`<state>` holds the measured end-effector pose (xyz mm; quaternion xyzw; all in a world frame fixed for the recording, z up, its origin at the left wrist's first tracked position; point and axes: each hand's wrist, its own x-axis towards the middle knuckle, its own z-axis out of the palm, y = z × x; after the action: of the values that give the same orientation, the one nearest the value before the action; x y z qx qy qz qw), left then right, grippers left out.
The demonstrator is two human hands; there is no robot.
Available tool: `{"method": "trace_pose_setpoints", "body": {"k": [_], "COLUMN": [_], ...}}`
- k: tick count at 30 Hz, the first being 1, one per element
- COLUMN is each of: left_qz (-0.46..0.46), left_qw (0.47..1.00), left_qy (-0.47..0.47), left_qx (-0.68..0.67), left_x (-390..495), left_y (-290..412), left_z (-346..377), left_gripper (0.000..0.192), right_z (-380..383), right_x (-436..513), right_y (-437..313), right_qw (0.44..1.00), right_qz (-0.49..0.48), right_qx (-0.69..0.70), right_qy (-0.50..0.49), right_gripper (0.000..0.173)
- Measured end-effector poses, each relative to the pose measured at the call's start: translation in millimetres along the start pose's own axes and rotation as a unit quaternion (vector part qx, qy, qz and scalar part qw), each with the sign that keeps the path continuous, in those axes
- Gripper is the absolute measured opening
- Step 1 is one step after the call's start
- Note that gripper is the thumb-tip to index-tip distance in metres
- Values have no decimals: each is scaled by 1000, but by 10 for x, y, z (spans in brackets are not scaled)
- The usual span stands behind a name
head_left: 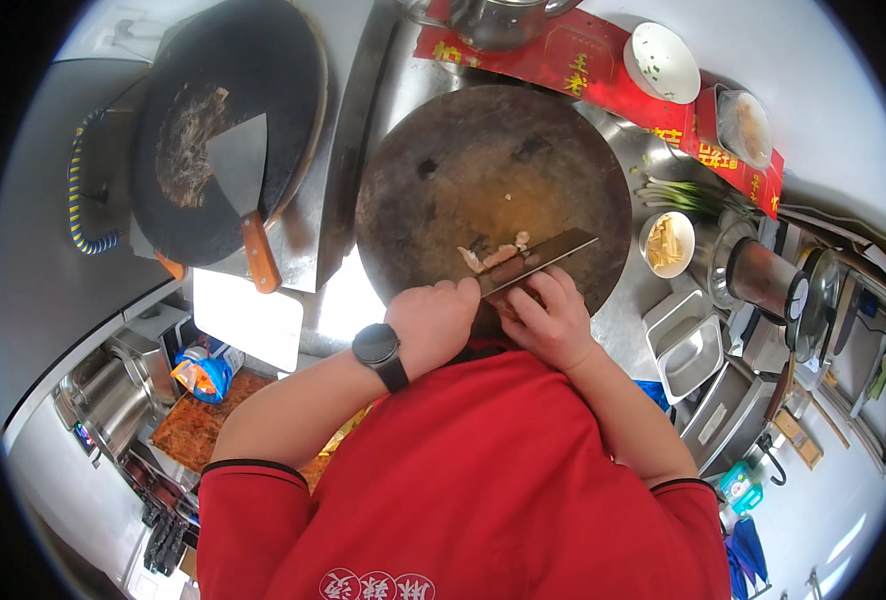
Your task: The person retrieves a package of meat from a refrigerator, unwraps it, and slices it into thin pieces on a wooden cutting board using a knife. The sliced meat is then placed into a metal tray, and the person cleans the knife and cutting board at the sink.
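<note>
A cleaver point(555, 256) is gripped in my left hand point(434, 319), which is closed around its handle and wears a dark watch at the wrist. Its blade points right and slightly away over a round, dark chopping block point(443, 180). Just beyond the blade lie a few pieces of pinkish raw meat point(497, 256). My right hand point(552, 313) is on the near side of the blade, fingers curled down against the block and close to the edge. What lies under those fingertips is hidden.
At the left, a wok point(263, 45) has a wood-handled spatula point(242, 165) in it. Scallions point(675, 193), a bowl of pale strips point(666, 244) and steel pans point(689, 356) stand to the right. A white bowl point(662, 64) and a container point(744, 129) sit at the back.
</note>
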<state>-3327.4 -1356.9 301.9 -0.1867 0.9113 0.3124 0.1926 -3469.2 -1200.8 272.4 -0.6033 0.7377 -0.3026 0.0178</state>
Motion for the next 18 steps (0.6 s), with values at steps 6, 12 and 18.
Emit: {"method": "trace_pose_setpoints", "body": {"k": [6,12,18], "left_qz": [-5,-9,-7], "left_qw": [999,994,997], "left_qy": [35,98,74], "left_qx": [-30,-44,-16], "left_x": [26,-272,-644], "left_y": [-158,-233,-163], "left_z": [30,-61,-121], "left_gripper": [11,12,11], "right_z": [-15,14,77], "right_x": [-146,-257,-237], "right_y": [-15,-76,-86], "right_qw": [1000,999,999], "right_qz": [-25,-33,-24], "right_qx": [15,-5,-29], "right_qy": [-4,-7,19], "right_gripper": [35,39,32]}}
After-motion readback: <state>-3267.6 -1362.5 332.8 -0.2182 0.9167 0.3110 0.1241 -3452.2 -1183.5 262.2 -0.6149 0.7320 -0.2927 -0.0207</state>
